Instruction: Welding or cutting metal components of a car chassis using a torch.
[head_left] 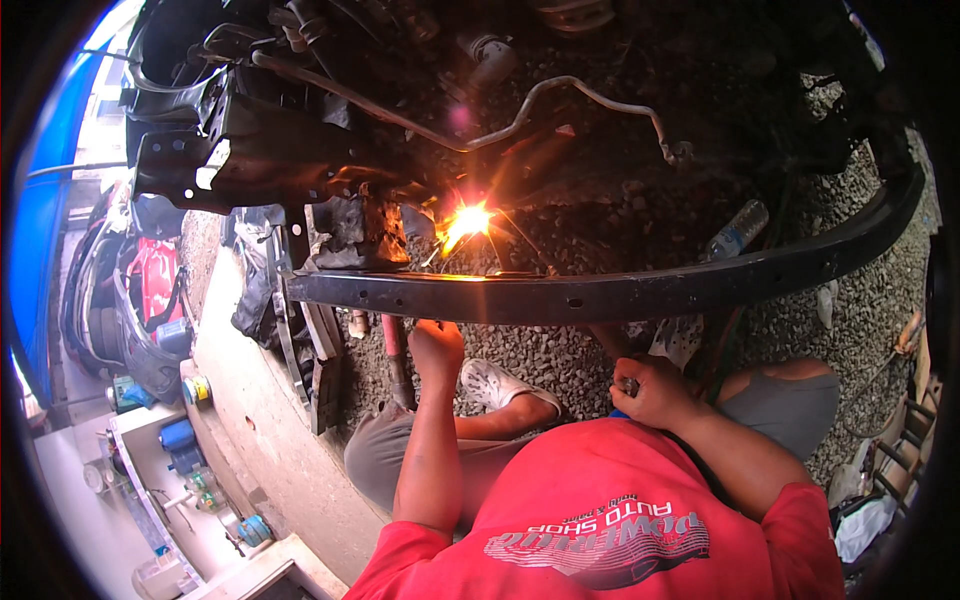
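Observation:
My left hand (437, 350) is closed just below the lower edge of a curved black bumper beam (520, 300). Its fingertips meet at the beam, and whatever they hold is hidden. Lower and to the right, my right hand (655, 392) is closed around a dark rod-shaped tool (606, 342), which slants up behind the beam; its exact kind does not show. Beyond the beam, a bright orange-white glow (468, 217) throws off sparks beside a rusty, lit metal bracket (385, 228). The glare hides the tool's tip.
A bent metal pipe (520, 122) crosses the dark vehicle front overhead. A plastic bottle (740, 230) lies on the gravel (850, 300) behind the beam. Left of my legs are a concrete ledge (270, 420) and a white tray (140, 450) with tools. A red-and-black bag-like thing (155, 285) stands farther left.

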